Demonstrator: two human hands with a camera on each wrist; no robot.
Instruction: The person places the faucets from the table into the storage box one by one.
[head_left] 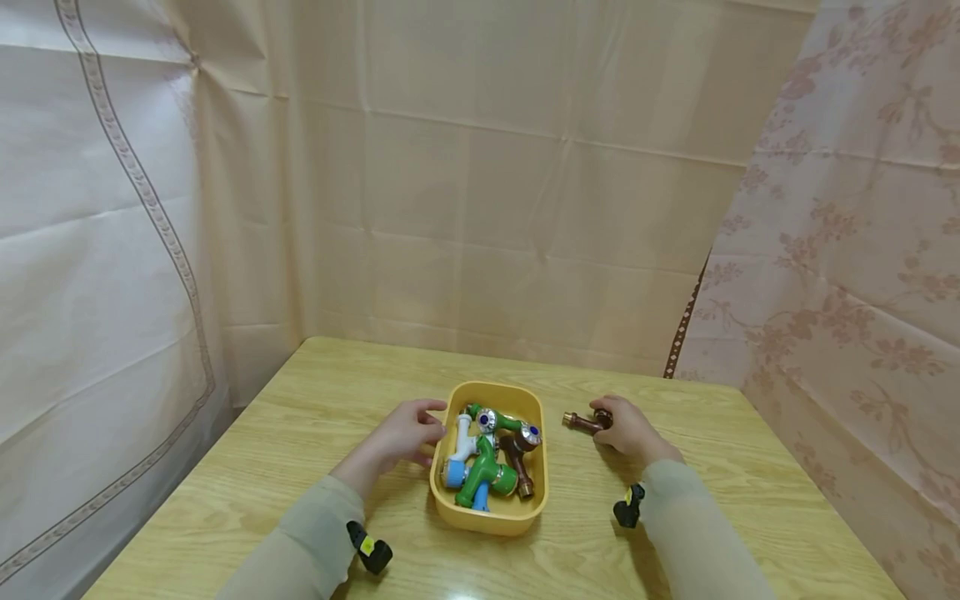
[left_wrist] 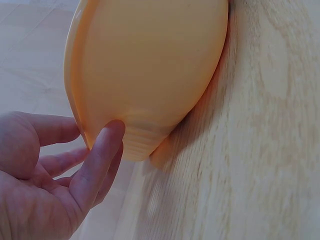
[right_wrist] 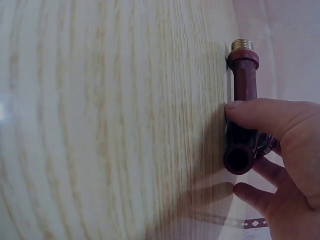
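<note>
A yellow plastic bin (head_left: 491, 523) stands on the table, holding several toy-like taps: a white one (head_left: 463, 440), green ones (head_left: 480, 475), a brown one (head_left: 517, 467) and blue parts (head_left: 454, 473). Beside the bin's left wall is my left hand (head_left: 408, 429), its fingers loosely spread and fingertips right at the rim. In the left wrist view a finger (left_wrist: 102, 150) overlaps the outer wall. Right of the bin, my right hand (head_left: 626, 427) grips a dark brown tap (head_left: 582, 422) with a brass threaded end. The right wrist view has the thumb (right_wrist: 255, 115) across the tap's body.
The wooden table (head_left: 360, 367) has its far edge close to a beige curtain (head_left: 480, 208). Pale cloths hang at the left (head_left: 90, 250) and right (head_left: 855, 292). Each sleeve carries a small black wrist camera mount.
</note>
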